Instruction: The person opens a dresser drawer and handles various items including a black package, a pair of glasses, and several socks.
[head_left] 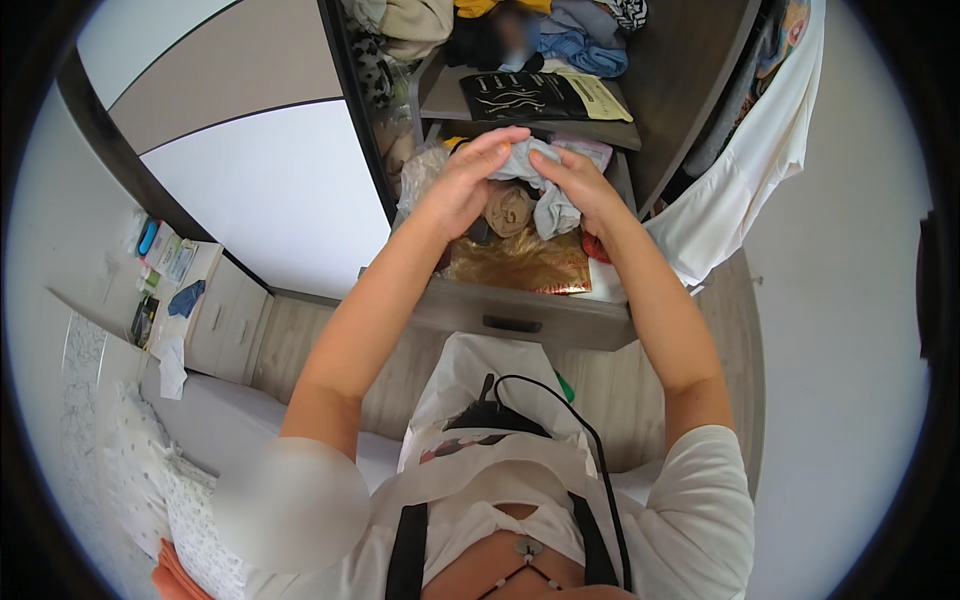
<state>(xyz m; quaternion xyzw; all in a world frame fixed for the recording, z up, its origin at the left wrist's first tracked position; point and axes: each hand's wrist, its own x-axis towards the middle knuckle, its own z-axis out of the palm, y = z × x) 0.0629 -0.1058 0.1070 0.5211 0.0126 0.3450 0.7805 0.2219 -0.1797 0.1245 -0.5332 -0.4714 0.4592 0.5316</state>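
Observation:
Above the pulled-out drawer [430, 300], both my hands hold a crumpled light grey piece of cloth [556, 212]. My left hand [472, 172] closes on its left end, and my right hand [582, 182] pinches it from the right with the thumb on top. Part of the cloth hangs down below my right hand; its exact kind cannot be made out. Just under it in the drawer lies a rolled beige-brown cloth bundle [509, 209]. A shiny gold package [525, 264] lies nearer the drawer front, and a clear plastic bag [420, 178] is at the left.
A black and cream flat package [540, 97] lies on the shelf above the drawer, with piled clothes [580, 45] behind. White fabric [745, 185] hangs at the right. A sliding door [275, 195] stands at the left, near a small cabinet [222, 325] and a bed [195, 405].

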